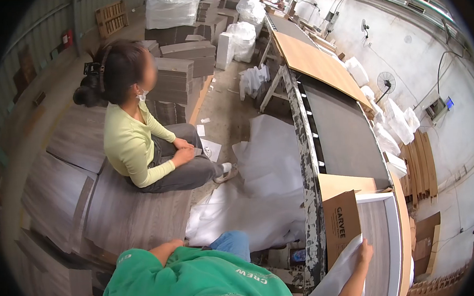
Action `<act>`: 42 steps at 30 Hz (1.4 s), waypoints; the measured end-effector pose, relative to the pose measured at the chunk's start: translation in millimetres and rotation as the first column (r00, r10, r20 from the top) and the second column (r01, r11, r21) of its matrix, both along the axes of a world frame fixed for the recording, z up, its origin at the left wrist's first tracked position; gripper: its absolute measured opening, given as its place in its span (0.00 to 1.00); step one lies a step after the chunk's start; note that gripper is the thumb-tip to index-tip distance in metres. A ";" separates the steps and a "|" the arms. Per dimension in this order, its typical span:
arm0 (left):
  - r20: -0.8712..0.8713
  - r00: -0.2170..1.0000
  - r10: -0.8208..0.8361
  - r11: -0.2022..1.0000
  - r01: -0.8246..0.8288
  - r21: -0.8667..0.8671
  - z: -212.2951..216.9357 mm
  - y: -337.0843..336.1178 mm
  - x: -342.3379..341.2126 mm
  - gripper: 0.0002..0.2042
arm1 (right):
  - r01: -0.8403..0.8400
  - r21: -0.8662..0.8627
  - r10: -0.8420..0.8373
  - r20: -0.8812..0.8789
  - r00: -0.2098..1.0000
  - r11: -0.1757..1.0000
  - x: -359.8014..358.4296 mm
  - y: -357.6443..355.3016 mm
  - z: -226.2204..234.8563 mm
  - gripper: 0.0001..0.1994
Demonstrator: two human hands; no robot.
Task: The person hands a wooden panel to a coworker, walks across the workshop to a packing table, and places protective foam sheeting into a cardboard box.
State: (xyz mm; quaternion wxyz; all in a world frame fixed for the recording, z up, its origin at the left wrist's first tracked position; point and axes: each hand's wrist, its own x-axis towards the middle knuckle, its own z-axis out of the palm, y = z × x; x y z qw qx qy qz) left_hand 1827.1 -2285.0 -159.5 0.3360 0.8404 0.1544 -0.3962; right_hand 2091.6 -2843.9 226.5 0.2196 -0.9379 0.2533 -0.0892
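White foam sheet (337, 275), thin and limp, lies at the near right of the scene, draped over the near end of the long conveyor desk (308, 160). Its long axis runs from the near left up toward the far right, ending at the right hand (364, 250).

Right hand: sits on the sheet's far upper corner, fingers (367, 244) laid narrow and close together on the foam, apparently pinching or pressing its edge; whether the thumb is under the sheet cannot be told. Forearm comes in from the lower edge and rises up and slightly right, so the sheet lies left of and nearer than the fingertips.

Left hand: not identifiable in this view. The green-shirted person (185, 281) crouched at the near edge is a co-worker, kept apart from the wearer's own arms.

Just left of the fingers a brown cardboard flap (341, 225) stands up on edge, touching the foam sheet. Just right of the hand lies a grey wood-grain panel with a white frame (380, 231), long axis running near to far along the desk. The right hand is the only hand near these things.

Further off: a seated person in a pale yellow-green top (133, 143) on stacked grey panels (127, 214), well apart at the left; crumpled white wrapping (261, 190) on the floor between.
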 end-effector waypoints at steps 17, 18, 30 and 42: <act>0.083 0.994 -0.074 0.995 0.068 0.073 -84.5 2.4 -11.2 0.16 | -0.012 -0.153 0.002 -0.067 0.998 0.988 12.1 -40.3 -33.9 0.29; 0.080 0.995 -0.065 0.996 0.061 0.061 -77.9 1.3 -9.7 0.16 | -0.060 -0.097 0.051 -0.095 0.994 0.993 9.7 -24.8 -24.8 0.29; 0.153 0.971 0.184 0.982 -0.176 -0.066 -5.4 11.6 -15.1 0.14 | -0.007 0.137 0.011 -0.030 0.999 0.991 14.7 -39.2 -32.6 0.28; 0.114 0.982 0.152 0.988 -0.151 -0.021 -23.7 4.9 -61.0 0.17 | -0.012 -0.089 -0.001 -0.139 0.990 0.996 1.6 -17.8 -18.6 0.30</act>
